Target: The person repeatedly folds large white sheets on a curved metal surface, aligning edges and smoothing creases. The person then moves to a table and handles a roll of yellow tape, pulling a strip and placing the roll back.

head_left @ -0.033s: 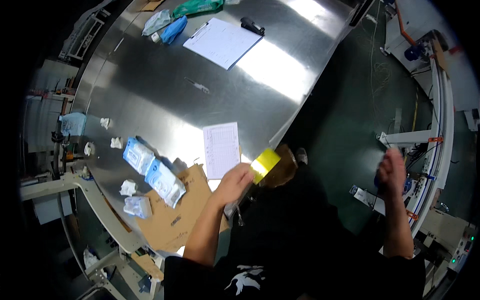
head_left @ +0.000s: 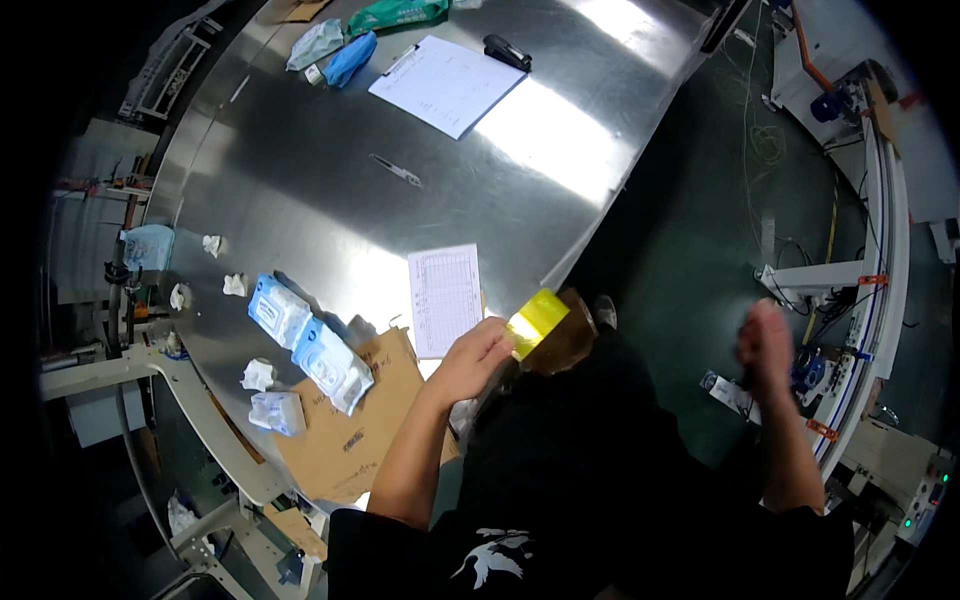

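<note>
My left hand [head_left: 474,358] pinches a shiny, see-through yellow sheet [head_left: 538,322] by its near left edge, beside the table's near edge. Behind the sheet is a brown, rounded object [head_left: 562,342], and I cannot make out what it is. A printed form [head_left: 445,300] lies on the table just past my left hand. My right hand [head_left: 765,342] is out to the right, over the floor and away from the table. Its fingers are curled in, slightly blurred, and what they hold, if anything, is hidden.
On the metal table [head_left: 300,170] are two wet-wipe packs [head_left: 330,365], a flat cardboard piece [head_left: 375,430], crumpled tissues [head_left: 235,285], a pen [head_left: 396,170], a clipboard with paper [head_left: 450,85] and a black stapler [head_left: 507,52]. A white machine frame [head_left: 890,240] stands at the right.
My right hand has shifted slightly inward, to the left. The yellow sheet has moved a little right and tilted. Things on the table look the same.
</note>
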The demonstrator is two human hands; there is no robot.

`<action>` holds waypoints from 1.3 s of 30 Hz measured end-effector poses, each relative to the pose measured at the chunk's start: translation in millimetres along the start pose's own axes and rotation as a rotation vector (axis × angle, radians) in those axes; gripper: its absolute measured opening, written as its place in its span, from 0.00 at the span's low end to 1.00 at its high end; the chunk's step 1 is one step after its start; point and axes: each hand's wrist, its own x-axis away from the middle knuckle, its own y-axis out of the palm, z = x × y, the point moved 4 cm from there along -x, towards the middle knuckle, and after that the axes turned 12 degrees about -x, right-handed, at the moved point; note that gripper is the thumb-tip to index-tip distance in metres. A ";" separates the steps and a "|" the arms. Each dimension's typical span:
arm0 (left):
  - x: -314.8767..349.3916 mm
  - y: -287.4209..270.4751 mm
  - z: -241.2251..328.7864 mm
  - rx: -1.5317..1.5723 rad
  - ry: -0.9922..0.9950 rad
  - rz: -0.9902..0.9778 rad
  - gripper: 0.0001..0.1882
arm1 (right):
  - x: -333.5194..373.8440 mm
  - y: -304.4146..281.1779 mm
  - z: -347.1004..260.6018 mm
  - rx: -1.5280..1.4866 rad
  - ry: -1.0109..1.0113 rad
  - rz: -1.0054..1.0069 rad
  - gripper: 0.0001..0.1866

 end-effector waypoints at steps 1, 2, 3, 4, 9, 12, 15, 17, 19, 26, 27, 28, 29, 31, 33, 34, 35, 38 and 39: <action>-12.4 -2.5 16.5 0.083 0.062 0.007 0.13 | -14.0 6.5 26.0 0.058 -0.064 -0.122 0.10; -19.9 -3.2 26.7 0.128 0.081 -0.049 0.13 | -20.2 22.6 47.3 0.121 -0.115 -0.247 0.16; -24.2 -2.5 32.5 0.179 0.090 -0.107 0.13 | -16.6 60.4 40.3 0.341 -0.398 -0.401 0.19; -26.2 -0.3 38.3 0.227 0.100 -0.170 0.13 | -11.8 100.6 34.5 0.557 -0.684 -0.548 0.24; -25.4 13.4 70.9 0.621 0.138 -0.397 0.12 | -29.9 137.8 48.0 0.597 -0.546 -0.670 0.24; -23.9 4.4 75.2 0.602 0.182 -0.297 0.10 | -30.1 137.3 36.8 0.792 -0.670 -0.803 0.23; -18.4 8.5 66.7 0.675 0.088 -0.406 0.10 | -25.4 139.3 35.5 0.804 -0.644 -0.912 0.22; -15.9 2.3 64.5 0.666 0.013 -0.486 0.10 | -27.0 134.2 36.6 0.773 -0.554 -0.964 0.22; -13.9 -9.3 42.1 0.725 -0.012 -0.425 0.10 | -29.1 125.0 36.7 0.679 -0.433 -1.000 0.23; -23.2 -116.8 -27.3 0.009 -0.058 0.201 0.13 | -46.4 87.9 18.5 0.661 -0.365 -0.796 0.26; -27.3 -130.3 -26.9 -0.358 -0.105 0.317 0.15 | -49.8 90.1 20.7 0.666 -0.392 -0.777 0.25; -25.1 -135.3 -26.3 -0.871 -0.083 0.409 0.15 | -49.1 92.3 24.9 0.675 -0.411 -0.752 0.25; -31.6 -141.5 -41.3 -0.883 -0.105 0.391 0.14 | -47.5 95.0 26.6 0.684 -0.429 -0.727 0.24; -44.7 -145.0 -52.9 -0.879 -0.174 0.383 0.13 | -46.6 99.6 29.1 0.640 -0.471 -0.697 0.23; -50.3 -138.5 -62.0 -0.834 -0.268 0.400 0.13 | -45.1 96.2 33.9 0.636 -0.482 -0.658 0.23; -50.8 -140.3 -66.7 -0.821 -0.247 0.444 0.14 | -45.9 97.7 36.5 0.643 -0.491 -0.648 0.23; -53.1 -140.9 -74.4 -0.808 -0.227 0.488 0.15 | -45.8 98.3 39.0 0.649 -0.500 -0.640 0.23; -64.3 -153.4 -46.4 -0.944 -0.602 0.476 0.21 | -46.7 83.3 45.5 0.649 -0.403 -0.534 0.23; -64.0 -161.2 -57.4 -1.016 -0.652 0.527 0.22 | -45.2 83.8 49.6 0.601 -0.400 -0.538 0.23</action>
